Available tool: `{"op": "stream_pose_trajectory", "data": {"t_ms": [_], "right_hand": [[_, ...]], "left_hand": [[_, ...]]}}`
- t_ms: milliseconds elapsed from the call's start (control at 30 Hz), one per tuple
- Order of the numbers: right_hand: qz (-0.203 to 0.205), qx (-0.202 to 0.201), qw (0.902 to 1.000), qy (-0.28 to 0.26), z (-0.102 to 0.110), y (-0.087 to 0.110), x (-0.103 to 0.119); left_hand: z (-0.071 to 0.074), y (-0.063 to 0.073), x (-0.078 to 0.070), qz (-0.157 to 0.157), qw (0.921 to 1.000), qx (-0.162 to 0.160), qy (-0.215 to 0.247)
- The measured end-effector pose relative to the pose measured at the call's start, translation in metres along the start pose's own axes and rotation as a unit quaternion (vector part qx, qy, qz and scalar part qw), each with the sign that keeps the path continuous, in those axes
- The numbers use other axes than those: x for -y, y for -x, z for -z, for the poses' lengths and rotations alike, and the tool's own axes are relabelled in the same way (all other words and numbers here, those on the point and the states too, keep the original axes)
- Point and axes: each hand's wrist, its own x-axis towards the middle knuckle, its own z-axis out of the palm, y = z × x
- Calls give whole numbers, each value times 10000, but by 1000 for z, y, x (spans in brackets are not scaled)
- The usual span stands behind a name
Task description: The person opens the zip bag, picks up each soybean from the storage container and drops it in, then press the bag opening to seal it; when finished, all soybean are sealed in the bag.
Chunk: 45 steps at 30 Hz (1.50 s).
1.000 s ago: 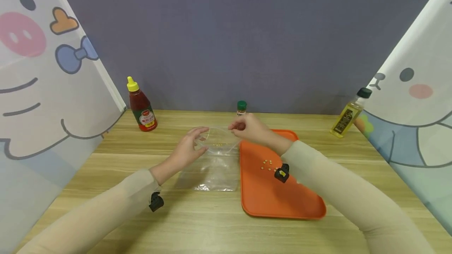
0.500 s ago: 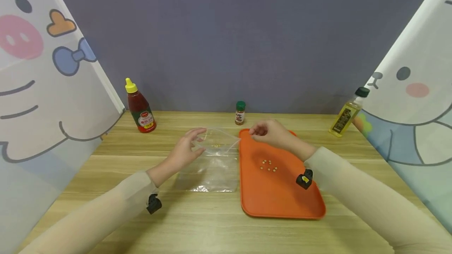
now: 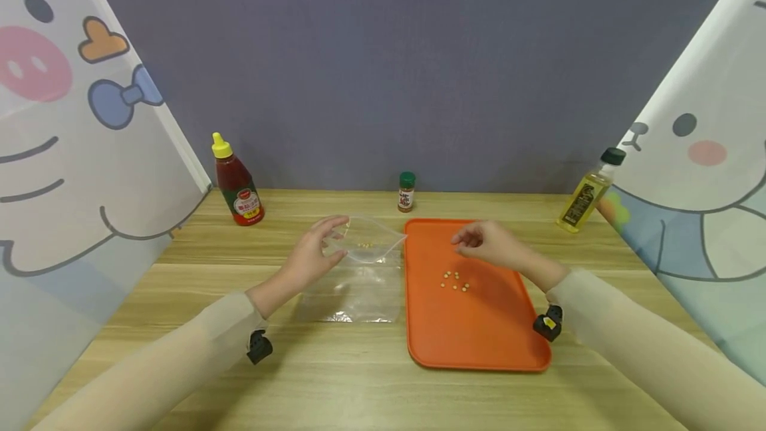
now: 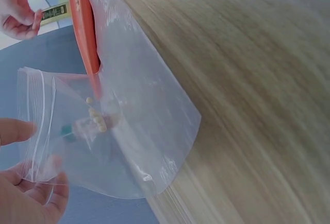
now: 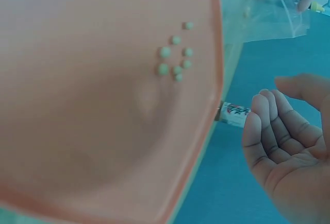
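Observation:
A clear zip-lock bag [image 3: 353, 288] lies on the table with its mouth raised and gaping. My left hand [image 3: 308, 258] holds the left side of that mouth, its fingers and thumb spread along the rim; curled fingertips show through the plastic in the left wrist view. Several small round yellow beans [image 4: 98, 119] are inside the bag. More beans [image 3: 456, 282] lie scattered on an orange tray [image 3: 479, 331]. Above the tray's far half hovers my right hand [image 3: 493, 245], fingers loosely curled. In the right wrist view, its palm [image 5: 294, 170] has nothing visible in it.
A small green-capped spice bottle [image 3: 406, 193] stands at the back, behind the bag and tray. On the back left is a red sauce bottle [image 3: 241, 185] with a yellow cap. At the back right stands an oil bottle [image 3: 589, 193]. A grey partition closes the rear.
My right hand has left the bag's mouth and moved right and nearer, over the tray. The left hand stays at the bag, whose mouth gapes a little wider than half a second ago.

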Motion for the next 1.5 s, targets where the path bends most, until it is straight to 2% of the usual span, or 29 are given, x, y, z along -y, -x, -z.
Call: {"op": "stream_pose_trajectory", "data": {"t_ms": [533,800,1000,1267,1500], "right_hand": [[-300,446,9982,-276,-15,23,-39],[-483,651,9955,-499,-21,26,-43],[-343,632,9970,-290,-22,24,-45],[-83,561,9984,-64,-23,22,-47],[169,719,9972,126,-24,22,-52]], "left_hand": [[1,2,1,-33,10000,-11,31],[2,0,0,60,10000,3,38],[4,-1,0,56,10000,-26,40],[2,-1,2,-125,9999,-33,-26],[1,0,3,-94,9999,-18,-33]]}}
